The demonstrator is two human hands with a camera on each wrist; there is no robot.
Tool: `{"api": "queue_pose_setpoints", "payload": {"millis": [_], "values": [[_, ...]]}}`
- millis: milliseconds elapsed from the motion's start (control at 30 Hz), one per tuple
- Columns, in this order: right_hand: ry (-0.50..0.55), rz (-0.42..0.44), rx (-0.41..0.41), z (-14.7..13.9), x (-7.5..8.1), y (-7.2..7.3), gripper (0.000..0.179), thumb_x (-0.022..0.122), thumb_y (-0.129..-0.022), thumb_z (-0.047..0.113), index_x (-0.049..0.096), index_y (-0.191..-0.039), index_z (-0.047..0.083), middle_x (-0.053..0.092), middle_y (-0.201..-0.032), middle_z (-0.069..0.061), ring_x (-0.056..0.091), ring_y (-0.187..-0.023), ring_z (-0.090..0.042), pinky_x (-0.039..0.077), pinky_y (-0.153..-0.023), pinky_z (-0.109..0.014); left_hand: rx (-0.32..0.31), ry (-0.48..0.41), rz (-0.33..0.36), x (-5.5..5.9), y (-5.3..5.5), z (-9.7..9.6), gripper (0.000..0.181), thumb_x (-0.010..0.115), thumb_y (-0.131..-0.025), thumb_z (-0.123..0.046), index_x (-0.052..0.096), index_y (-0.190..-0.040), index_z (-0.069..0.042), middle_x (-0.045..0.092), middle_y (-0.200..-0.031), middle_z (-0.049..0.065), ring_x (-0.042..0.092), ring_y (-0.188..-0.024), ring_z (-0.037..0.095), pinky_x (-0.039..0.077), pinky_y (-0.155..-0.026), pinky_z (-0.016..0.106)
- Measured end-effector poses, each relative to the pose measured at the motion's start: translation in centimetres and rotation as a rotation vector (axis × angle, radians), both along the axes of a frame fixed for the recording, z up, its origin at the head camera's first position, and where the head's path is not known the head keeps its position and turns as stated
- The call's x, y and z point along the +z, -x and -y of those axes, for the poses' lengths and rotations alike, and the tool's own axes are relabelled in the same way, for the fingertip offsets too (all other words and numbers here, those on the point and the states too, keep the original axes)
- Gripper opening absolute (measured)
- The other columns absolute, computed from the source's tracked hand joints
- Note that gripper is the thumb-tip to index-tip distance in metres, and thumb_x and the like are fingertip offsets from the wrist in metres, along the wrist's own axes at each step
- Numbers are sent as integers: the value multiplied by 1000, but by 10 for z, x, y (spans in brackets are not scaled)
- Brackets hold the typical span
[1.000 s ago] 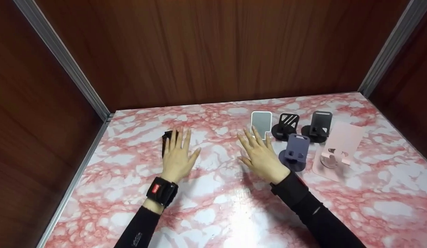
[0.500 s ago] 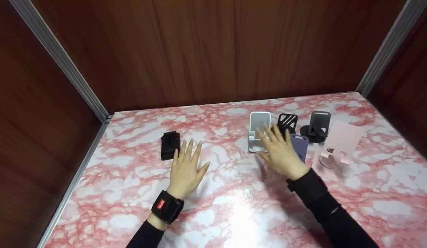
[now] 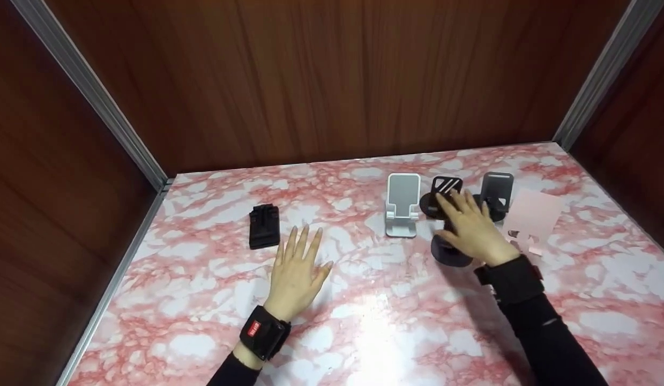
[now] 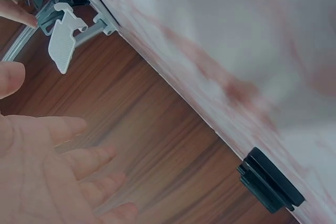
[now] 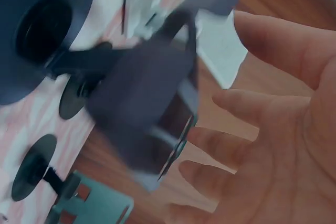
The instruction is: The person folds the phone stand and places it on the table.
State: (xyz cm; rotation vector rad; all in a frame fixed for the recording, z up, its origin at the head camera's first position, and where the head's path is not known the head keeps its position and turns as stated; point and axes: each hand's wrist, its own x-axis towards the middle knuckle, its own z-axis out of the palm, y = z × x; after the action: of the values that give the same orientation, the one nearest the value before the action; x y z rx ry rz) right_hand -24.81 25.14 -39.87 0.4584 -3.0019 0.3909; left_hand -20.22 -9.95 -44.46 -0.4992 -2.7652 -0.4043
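My right hand hovers with spread fingers over a purple-blue phone stand, whose round base shows below the thumb. In the right wrist view that stand is blurred, close in front of the fingertips; whether they touch it I cannot tell. A black phone stand with slanted slots stands just beyond the fingers, a dark grey one behind them. My left hand is held palm down over the table, fingers straight, holding nothing. Nearest to it lies a black folded stand.
A white phone stand with a grey face stands left of my right hand. The pink stand is partly hidden behind that hand. Wooden panels enclose the marbled table at the back and sides.
My right hand has moved rightward from in front of the white stand to over the purple-blue one. My left hand has drawn back and slightly right, uncovering the black folded stand.
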Motion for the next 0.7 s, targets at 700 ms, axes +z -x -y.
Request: {"api": "queue_pose_setpoints", "payload": {"millis": [700], "values": [[242, -7, -23, -21, 5, 5, 53, 78, -70, 12, 57, -115, -6, 62, -107, -29, 61, -92, -40, 49, -80, -50, -8, -3, 28, -3, -2, -2, 63, 45, -93, -45, 25, -147, -19, 25, -152, 14, 14, -143, 32, 17, -114, 55]]}}
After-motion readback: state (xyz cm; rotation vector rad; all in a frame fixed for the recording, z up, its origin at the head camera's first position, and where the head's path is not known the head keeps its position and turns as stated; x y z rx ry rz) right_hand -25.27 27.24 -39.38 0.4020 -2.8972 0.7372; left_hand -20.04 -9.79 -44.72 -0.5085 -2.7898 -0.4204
